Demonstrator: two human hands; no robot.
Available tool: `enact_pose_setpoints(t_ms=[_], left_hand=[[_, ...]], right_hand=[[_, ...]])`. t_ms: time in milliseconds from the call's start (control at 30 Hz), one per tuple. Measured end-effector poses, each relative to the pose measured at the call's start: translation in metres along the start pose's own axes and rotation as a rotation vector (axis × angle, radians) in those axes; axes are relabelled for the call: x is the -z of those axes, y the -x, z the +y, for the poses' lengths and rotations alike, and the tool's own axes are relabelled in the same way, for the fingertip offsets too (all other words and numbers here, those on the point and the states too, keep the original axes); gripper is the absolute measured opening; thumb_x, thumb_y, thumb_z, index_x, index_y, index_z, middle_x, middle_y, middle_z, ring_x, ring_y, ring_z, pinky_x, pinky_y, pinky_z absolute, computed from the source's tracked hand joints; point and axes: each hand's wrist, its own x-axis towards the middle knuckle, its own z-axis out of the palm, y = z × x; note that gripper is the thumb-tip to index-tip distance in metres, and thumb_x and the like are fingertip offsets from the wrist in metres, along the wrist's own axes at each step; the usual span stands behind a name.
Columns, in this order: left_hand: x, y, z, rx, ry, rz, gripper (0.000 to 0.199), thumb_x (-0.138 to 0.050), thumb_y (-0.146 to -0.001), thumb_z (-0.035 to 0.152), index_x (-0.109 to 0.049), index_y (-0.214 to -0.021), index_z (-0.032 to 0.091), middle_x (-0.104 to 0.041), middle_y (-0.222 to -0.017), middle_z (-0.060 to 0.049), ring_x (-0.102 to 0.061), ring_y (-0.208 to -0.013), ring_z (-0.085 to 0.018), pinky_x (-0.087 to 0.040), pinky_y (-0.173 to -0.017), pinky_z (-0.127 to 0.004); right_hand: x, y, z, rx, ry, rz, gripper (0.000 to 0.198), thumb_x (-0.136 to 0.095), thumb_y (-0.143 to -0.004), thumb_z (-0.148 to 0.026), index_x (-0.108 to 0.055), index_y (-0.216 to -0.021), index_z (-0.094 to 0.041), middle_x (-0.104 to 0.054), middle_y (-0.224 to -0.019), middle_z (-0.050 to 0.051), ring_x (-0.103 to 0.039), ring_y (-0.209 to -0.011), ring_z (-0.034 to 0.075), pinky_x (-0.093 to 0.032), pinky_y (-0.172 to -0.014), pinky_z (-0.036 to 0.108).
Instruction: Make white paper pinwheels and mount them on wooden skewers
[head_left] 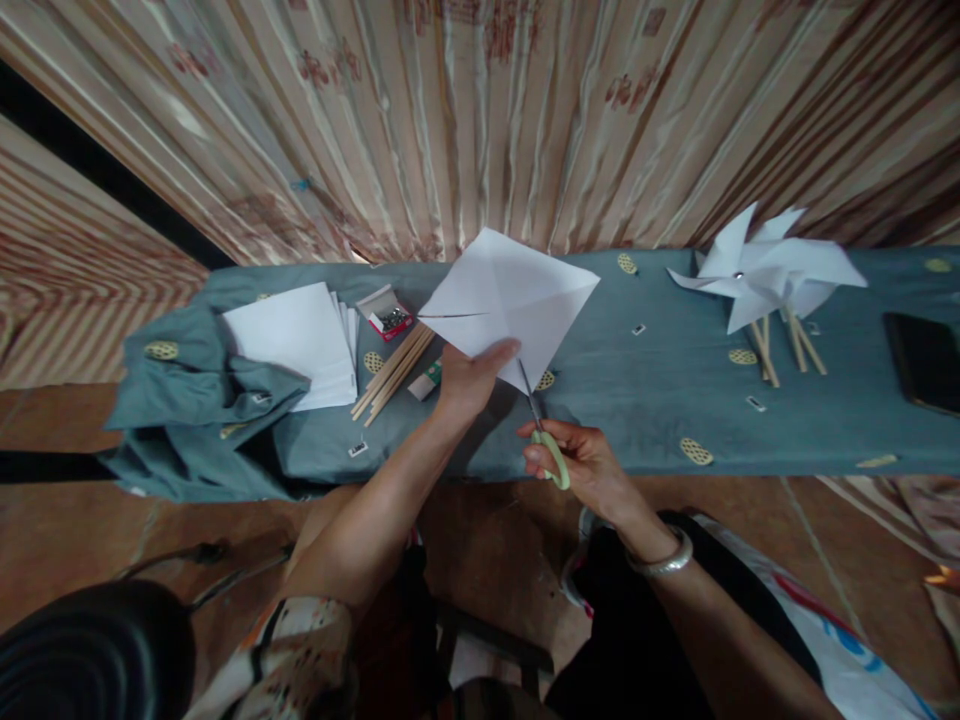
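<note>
My left hand (474,380) grips a square sheet of white paper (525,275) near its lower edge, thumb on top. Fold creases cross the sheet, and a slit runs inward from its left corner. Closed around the green handles of a pair of scissors (553,455) is my right hand (581,462). The scissor blades reach up to the paper's bottom corner, by my left thumb. Behind my left wrist lie several wooden sticks (394,375) and a small green and white box (426,380), partly hidden.
A stack of white paper (292,340) lies at the left beside an opened red box (386,312) of small metal pieces. White paper pinwheels (772,265) on sticks rest at the right, with a dark phone (922,360) farther right. A curtain (480,120) hangs behind the cloth-covered table (637,400).
</note>
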Motion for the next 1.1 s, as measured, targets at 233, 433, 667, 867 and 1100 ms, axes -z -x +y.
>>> enact_pose_setpoints(t_ms=[233,433,667,867,1100], left_hand=[[0.0,0.002,0.006,0.02,0.02,-0.059,0.027,-0.079,-0.062,0.03,-0.069,-0.084,0.017,-0.073,-0.084,-0.005,-0.068,-0.08,-0.022,-0.054,-0.08,-0.036],[0.003,0.002,0.011,0.095,-0.026,-0.138,0.016,-0.072,-0.061,0.03,-0.063,-0.063,0.017,-0.063,-0.058,0.0,-0.056,-0.052,-0.014,-0.046,-0.051,-0.026],[0.0,0.004,0.018,0.171,-0.039,-0.124,0.014,-0.068,-0.059,0.026,-0.058,-0.063,0.017,-0.06,-0.057,0.001,-0.053,-0.05,-0.012,-0.042,-0.046,-0.023],[-0.001,0.01,0.018,0.188,-0.067,-0.238,0.013,-0.066,-0.061,0.024,-0.054,-0.06,0.019,-0.054,-0.053,0.003,-0.05,-0.049,-0.012,-0.04,-0.047,-0.024],[-0.005,0.015,0.016,0.181,-0.003,-0.303,0.017,-0.067,-0.062,0.024,-0.051,-0.057,0.019,-0.05,-0.048,0.004,-0.046,-0.044,-0.01,-0.036,-0.043,-0.023]], right_hand=[[-0.001,0.0,-0.005,-0.024,-0.056,0.035,0.043,-0.091,-0.049,-0.044,-0.069,-0.078,-0.02,-0.06,-0.057,-0.006,-0.055,-0.049,0.008,-0.047,-0.048,0.021],[0.002,0.001,-0.007,-0.042,-0.048,0.044,0.047,-0.09,-0.048,-0.048,-0.069,-0.078,-0.019,-0.061,-0.056,-0.006,-0.055,-0.048,0.008,-0.046,-0.048,0.02],[0.004,0.001,-0.004,0.002,0.012,0.02,0.045,-0.087,-0.055,-0.051,-0.069,-0.082,-0.02,-0.062,-0.059,-0.005,-0.056,-0.051,0.009,-0.05,-0.052,0.023],[0.009,0.001,-0.004,0.073,0.069,0.0,0.042,-0.082,-0.063,-0.054,-0.069,-0.085,-0.02,-0.064,-0.062,-0.003,-0.056,-0.052,0.01,-0.052,-0.055,0.025],[0.012,0.001,-0.008,0.118,0.108,-0.013,0.042,-0.08,-0.066,-0.055,-0.069,-0.086,-0.019,-0.063,-0.062,-0.002,-0.057,-0.055,0.011,-0.048,-0.052,0.022]])
